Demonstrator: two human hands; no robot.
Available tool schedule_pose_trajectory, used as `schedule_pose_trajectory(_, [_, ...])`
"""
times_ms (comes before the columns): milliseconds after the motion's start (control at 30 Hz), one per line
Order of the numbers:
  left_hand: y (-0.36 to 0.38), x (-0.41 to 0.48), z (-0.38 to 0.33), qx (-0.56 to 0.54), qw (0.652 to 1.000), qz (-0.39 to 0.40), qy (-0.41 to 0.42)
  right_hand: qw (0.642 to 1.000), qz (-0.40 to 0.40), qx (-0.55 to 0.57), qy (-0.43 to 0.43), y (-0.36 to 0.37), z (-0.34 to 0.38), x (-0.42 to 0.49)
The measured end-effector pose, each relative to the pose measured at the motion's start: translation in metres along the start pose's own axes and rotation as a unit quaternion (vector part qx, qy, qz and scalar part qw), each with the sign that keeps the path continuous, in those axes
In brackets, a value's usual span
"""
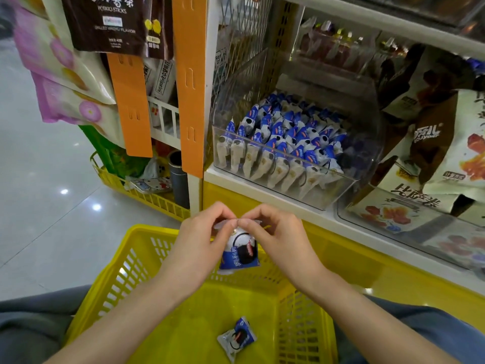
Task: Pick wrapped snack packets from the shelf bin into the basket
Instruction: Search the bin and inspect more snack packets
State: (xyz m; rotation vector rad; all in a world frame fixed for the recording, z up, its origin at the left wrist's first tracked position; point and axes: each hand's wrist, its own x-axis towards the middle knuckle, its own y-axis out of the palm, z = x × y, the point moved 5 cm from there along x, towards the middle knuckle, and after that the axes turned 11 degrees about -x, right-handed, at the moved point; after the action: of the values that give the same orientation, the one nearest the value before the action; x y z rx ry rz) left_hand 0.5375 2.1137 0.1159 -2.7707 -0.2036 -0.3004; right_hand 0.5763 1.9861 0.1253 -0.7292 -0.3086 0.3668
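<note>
Head view: left hand (199, 245) and right hand (280, 240) fingers both pinch top of packet (240, 254) mid-frame, above basket (147, 229); second packet (236, 337) lies in basket, lower centre.

Basket (136, 258): bright yellow, slotted grid walls. 2 packets, held packet (240, 254) and packet on basket floor (237, 337): blue and white, black round cookie print (same as rows in clear bin (288, 191)). 2 hanging strips (190, 82): orange. Potato-sticks bag (105, 22): dark brown.

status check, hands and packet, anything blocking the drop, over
Left hand and right hand both pinching held packet by its top edge, above basket. Second packet lying on basket floor. Bin well stocked. Drop path clear.
</note>
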Motion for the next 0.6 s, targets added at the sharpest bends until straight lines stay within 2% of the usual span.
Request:
schedule_pose_trajectory(67, [0.0, 0.001, 0.003, -0.032, 0.999, 0.001, -0.024, 1.0, 0.0, -0.017, -0.01, -0.002, 0.001, 0.001])
schedule_pose_trajectory(200, [0.001, 0.006, 0.008, -0.113, 0.99, 0.016, -0.084, 0.987, -0.024, -0.138, -0.084, -0.008, 0.009, 0.001])
schedule_pose_trajectory(267, [0.002, 0.007, 0.007, -0.132, 0.987, 0.012, -0.09, 0.98, -0.048, -0.168, -0.09, -0.011, 0.01, 0.001])
schedule_pose_trajectory(400, [-0.003, 0.006, 0.015, -0.117, 0.985, -0.042, -0.122, 0.988, -0.115, -0.101, -0.032, -0.021, 0.005, 0.0])
schedule_pose_trajectory(467, [0.0, 0.004, 0.022, -0.083, 0.982, -0.012, -0.169, 0.988, -0.145, -0.047, -0.003, -0.025, 0.002, 0.0])
schedule_pose_trajectory(533, [0.01, 0.002, 0.025, -0.15, 0.954, 0.036, -0.258, 0.988, -0.15, -0.017, -0.003, -0.027, 0.0, -0.001])
schedule_pose_trajectory(600, [0.015, 0.001, 0.024, -0.257, 0.903, 0.051, -0.341, 0.991, -0.122, -0.021, -0.045, -0.022, 0.004, -0.004])
